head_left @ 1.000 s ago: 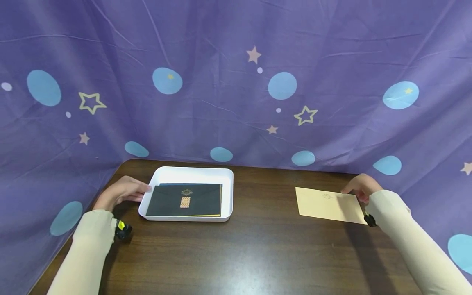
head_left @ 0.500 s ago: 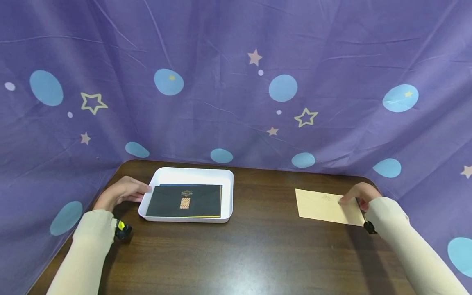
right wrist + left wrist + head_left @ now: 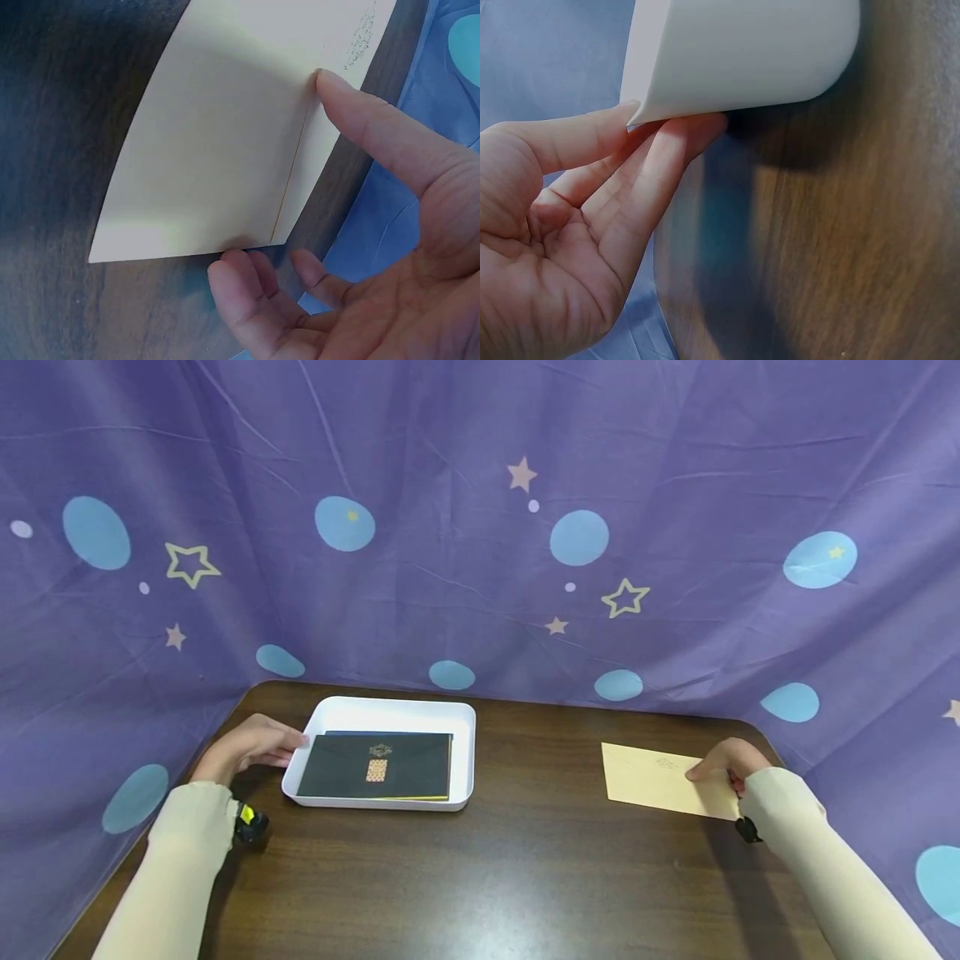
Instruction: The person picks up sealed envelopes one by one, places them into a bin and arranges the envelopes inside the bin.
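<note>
At the left, a white tray (image 3: 465, 760) stands on the table. My left hand (image 3: 258, 747) grips its left rim, thumb on the rim's edge and the other fingers against the outer wall, as the left wrist view shows with the tray wall (image 3: 757, 52). Inside the tray lies a stack of envelopes, a black envelope (image 3: 337, 768) with gold print on top. A cream envelope (image 3: 645, 777) rests on the table at the right. My right hand (image 3: 735, 760) holds its right end; in the right wrist view the thumb (image 3: 360, 112) lies on the paper, other fingers curled at the short edge.
The brown wooden table (image 3: 525, 860) reaches back to a purple curtain (image 3: 450, 593) with stars and blue dots, which also hangs along both sides. Blue and yellow edges show from under the black envelope.
My right hand has come down a little and its thumb has slid left, farther onto the cream envelope. The left hand and tray have stayed in place.
</note>
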Tool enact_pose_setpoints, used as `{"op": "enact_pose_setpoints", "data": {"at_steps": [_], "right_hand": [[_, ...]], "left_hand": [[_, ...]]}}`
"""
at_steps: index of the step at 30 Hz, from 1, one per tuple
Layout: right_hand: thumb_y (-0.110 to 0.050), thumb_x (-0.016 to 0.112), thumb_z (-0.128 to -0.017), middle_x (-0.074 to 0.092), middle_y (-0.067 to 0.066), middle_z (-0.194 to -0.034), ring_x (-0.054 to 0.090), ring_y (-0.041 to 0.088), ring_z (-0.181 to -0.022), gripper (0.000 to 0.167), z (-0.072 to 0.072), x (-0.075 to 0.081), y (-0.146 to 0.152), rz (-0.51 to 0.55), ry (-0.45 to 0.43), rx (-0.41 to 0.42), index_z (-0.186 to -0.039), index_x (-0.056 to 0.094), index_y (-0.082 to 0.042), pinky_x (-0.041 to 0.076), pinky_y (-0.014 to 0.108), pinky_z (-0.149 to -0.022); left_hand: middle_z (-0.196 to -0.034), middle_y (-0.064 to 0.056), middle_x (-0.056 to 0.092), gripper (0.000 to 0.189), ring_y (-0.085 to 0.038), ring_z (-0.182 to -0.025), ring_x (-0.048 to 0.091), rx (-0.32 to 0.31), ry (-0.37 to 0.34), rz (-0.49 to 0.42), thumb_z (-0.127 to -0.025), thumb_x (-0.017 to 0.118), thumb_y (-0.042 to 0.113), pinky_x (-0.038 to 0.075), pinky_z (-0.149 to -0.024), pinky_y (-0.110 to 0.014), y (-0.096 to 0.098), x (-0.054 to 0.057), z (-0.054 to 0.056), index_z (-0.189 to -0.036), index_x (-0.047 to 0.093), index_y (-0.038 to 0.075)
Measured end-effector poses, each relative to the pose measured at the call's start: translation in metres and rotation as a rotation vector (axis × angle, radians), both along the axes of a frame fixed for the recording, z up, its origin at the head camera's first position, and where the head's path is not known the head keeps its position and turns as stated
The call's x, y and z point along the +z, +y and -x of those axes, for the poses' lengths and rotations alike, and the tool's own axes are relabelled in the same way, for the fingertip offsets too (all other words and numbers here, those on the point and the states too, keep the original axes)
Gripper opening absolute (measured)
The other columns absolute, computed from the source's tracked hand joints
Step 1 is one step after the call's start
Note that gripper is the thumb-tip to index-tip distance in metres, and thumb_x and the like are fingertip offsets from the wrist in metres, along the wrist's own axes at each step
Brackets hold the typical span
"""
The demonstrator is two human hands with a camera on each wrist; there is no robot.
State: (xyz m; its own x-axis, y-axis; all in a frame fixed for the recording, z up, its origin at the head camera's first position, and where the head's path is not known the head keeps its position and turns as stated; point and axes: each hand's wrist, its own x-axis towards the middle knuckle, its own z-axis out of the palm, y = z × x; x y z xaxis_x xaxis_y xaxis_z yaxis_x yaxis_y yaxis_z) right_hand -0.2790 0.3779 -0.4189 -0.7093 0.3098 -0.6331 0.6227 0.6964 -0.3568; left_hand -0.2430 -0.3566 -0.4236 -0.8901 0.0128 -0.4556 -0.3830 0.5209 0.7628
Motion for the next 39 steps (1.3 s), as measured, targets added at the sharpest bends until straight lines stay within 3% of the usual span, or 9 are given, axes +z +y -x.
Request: {"op": "enact_pose_setpoints", "data": {"at_steps": [6, 13, 15, 18, 21, 23, 28, 35, 39], "right_hand": [[-0.029, 0.087, -0.079, 0.023, 0.001, -0.067, 0.025, 0.014, -0.060, 0.067, -0.001, 0.000, 0.000, 0.007, 0.004, -0.018, -0.113, 0.041, 0.006, 0.028, 0.024, -0.056], [-0.037, 0.087, -0.079, 0.028, 0.000, -0.064, 0.029, 0.014, -0.062, 0.052, -0.004, -0.002, 0.005, -0.007, 0.004, 0.033, -0.084, 0.045, -0.006, 0.032, 0.027, -0.059], [-0.041, 0.086, -0.079, 0.033, 0.004, -0.072, 0.033, 0.016, -0.066, 0.056, -0.003, -0.002, 0.007, -0.035, 0.002, 0.055, -0.091, 0.048, -0.001, 0.036, 0.029, -0.063], [-0.044, 0.084, -0.081, 0.047, 0.024, -0.100, 0.045, 0.027, -0.085, 0.082, -0.002, 0.000, 0.009, -0.074, -0.004, 0.116, -0.121, 0.046, 0.016, 0.046, 0.034, -0.074], [-0.045, 0.082, -0.082, 0.039, 0.039, -0.133, 0.048, 0.039, -0.105, 0.104, -0.002, 0.000, 0.009, -0.077, -0.006, 0.167, -0.141, 0.031, 0.022, 0.052, 0.041, -0.087], [-0.045, 0.082, -0.082, 0.041, 0.040, -0.129, 0.048, 0.040, -0.105, 0.101, -0.002, -0.001, 0.009, -0.071, -0.008, 0.165, -0.139, 0.032, 0.023, 0.052, 0.042, -0.087], [-0.048, 0.083, -0.081, 0.047, 0.019, -0.099, 0.048, 0.030, -0.087, 0.083, -0.005, -0.004, 0.011, -0.094, 0.006, 0.152, -0.121, 0.046, 0.015, 0.049, 0.034, -0.074], [-0.047, 0.080, -0.083, 0.050, 0.030, -0.115, 0.053, 0.041, -0.103, 0.095, -0.006, -0.002, 0.012, -0.047, -0.012, 0.117, -0.134, 0.036, 0.020, 0.057, 0.040, -0.079], [-0.044, 0.081, -0.082, 0.056, 0.021, -0.100, 0.058, 0.033, -0.093, 0.080, -0.006, -0.002, 0.011, -0.026, -0.011, 0.079, -0.122, 0.047, 0.015, 0.056, 0.035, -0.075]], "left_hand": [[-0.082, 0.002, 0.073, 0.044, -0.007, -0.075, 0.070, -0.010, 0.004, -0.007, -0.097, 0.064, 0.014, 0.064, -0.073, -0.027, 0.001, 0.002, 0.000, -0.123, 0.059, -0.022], [-0.083, 0.001, 0.073, 0.045, -0.007, -0.074, 0.070, -0.004, 0.001, -0.005, -0.097, 0.064, 0.014, 0.064, -0.072, -0.027, 0.001, 0.003, 0.000, -0.123, 0.059, -0.022], [-0.084, 0.001, 0.074, 0.046, -0.007, -0.074, 0.070, -0.003, 0.007, -0.007, -0.097, 0.064, 0.014, 0.064, -0.072, -0.027, 0.001, 0.004, 0.000, -0.124, 0.058, -0.022], [-0.085, 0.001, 0.074, 0.047, -0.007, -0.074, 0.070, -0.011, 0.016, -0.006, -0.098, 0.064, 0.014, 0.064, -0.071, -0.027, 0.001, 0.005, 0.000, -0.124, 0.056, -0.024], [-0.084, 0.002, 0.074, 0.047, -0.007, -0.073, 0.069, -0.008, 0.013, -0.007, -0.098, 0.064, 0.014, 0.064, -0.070, -0.027, 0.002, 0.005, -0.001, -0.125, 0.056, -0.024], [-0.083, 0.002, 0.073, 0.047, -0.006, -0.073, 0.069, -0.007, 0.013, -0.009, -0.098, 0.063, 0.013, 0.064, -0.070, -0.026, 0.002, 0.005, -0.001, -0.125, 0.056, -0.024], [-0.082, 0.003, 0.073, 0.047, -0.006, -0.073, 0.069, -0.007, 0.014, -0.009, -0.098, 0.063, 0.013, 0.064, -0.070, -0.026, 0.003, 0.004, -0.002, -0.125, 0.056, -0.024], [-0.082, 0.003, 0.073, 0.047, -0.006, -0.073, 0.069, -0.011, 0.013, -0.020, -0.098, 0.063, 0.014, 0.064, -0.071, -0.027, 0.001, 0.002, -0.001, -0.125, 0.055, -0.024], [-0.082, 0.002, 0.072, 0.047, -0.007, -0.074, 0.069, -0.016, 0.012, -0.010, -0.098, 0.063, 0.014, 0.064, -0.072, -0.027, 0.001, 0.002, 0.000, -0.125, 0.055, -0.024]]}}
